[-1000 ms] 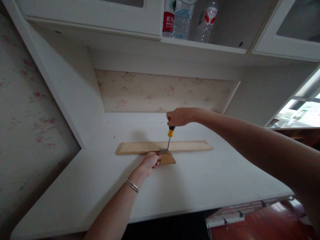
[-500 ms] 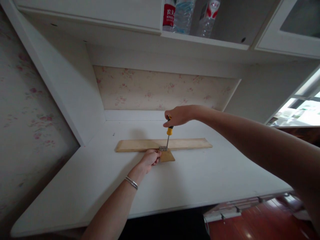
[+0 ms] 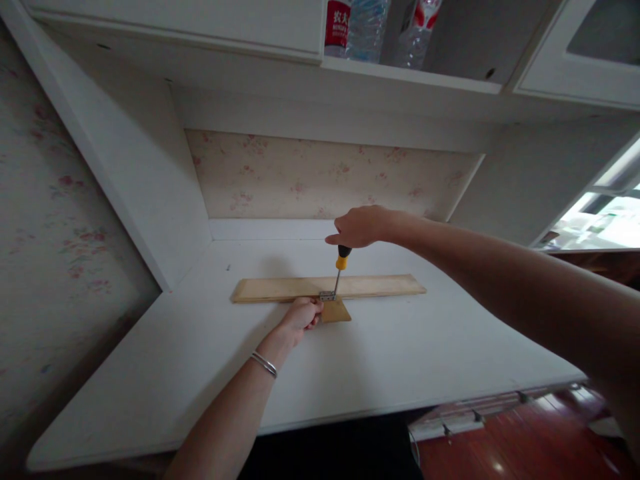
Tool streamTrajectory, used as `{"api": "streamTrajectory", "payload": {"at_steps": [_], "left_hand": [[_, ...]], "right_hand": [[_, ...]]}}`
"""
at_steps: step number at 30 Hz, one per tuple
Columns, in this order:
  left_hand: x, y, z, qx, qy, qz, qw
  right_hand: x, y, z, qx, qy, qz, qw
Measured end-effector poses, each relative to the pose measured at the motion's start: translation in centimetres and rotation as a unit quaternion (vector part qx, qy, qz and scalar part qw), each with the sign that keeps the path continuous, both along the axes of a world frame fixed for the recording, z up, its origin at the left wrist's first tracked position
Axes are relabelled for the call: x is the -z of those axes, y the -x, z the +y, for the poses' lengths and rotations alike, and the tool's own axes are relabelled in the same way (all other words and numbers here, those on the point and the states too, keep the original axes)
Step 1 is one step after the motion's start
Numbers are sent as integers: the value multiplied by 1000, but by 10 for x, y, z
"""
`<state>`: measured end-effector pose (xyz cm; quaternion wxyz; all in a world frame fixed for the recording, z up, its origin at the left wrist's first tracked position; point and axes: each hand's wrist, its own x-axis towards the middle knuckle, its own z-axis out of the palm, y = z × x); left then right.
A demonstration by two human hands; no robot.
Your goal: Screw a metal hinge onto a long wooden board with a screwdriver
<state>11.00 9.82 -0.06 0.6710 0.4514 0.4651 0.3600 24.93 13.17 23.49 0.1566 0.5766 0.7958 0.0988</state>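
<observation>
A long flat wooden board [image 3: 377, 285] lies across the white desktop. Against its near edge sits a small wooden piece [image 3: 336, 311] with slanted sides, and a metal hinge [image 3: 327, 295] spans the joint between them. My right hand [image 3: 361, 227] is closed over the top of a yellow and black screwdriver [image 3: 341, 261], held nearly upright with its tip down at the hinge's right end. My left hand [image 3: 303, 313] pinches the left side of the small wooden piece beside the hinge; its fingertips are partly hidden.
The white desktop [image 3: 425, 360] runs under a cupboard whose open shelf [image 3: 410, 75] holds plastic bottles [image 3: 367, 30]. A side panel [image 3: 125, 153] closes off the left, and a window [image 3: 600, 213] lies to the right. Drawers and a red floor [image 3: 500, 443] show below.
My right hand has shifted on the screwdriver handle, with its fingers now more extended and higher over the handle's end. The board, hinge and left hand stay in place.
</observation>
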Motion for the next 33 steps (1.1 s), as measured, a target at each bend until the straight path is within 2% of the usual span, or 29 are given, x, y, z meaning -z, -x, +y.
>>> {"api": "streamTrajectory", "payload": {"at_steps": [6, 12, 17, 22, 27, 31, 33], "left_hand": [[-1, 0, -1, -1, -5, 10, 1000], [-2, 0, -1, 0, -8, 16, 1000], [-3, 0, -1, 2, -6, 15, 1000], [-3, -1, -1, 2, -7, 14, 1000], [-2, -1, -1, 3, -8, 16, 1000], [-2, -1, -2, 2, -9, 12, 1000], [-3, -2, -2, 3, -8, 12, 1000]], "right_hand": [[1, -2, -3, -112, 16, 51, 992], [7, 0, 1, -77, -21, 9, 997], [5, -2, 3, -121, 46, 46, 991], [5, 0, 0, -54, -5, 0, 999], [5, 0, 0, -110, 26, 22, 993], [4, -1, 0, -49, -33, 8, 998], [5, 0, 1, -52, -24, -8, 998]]}}
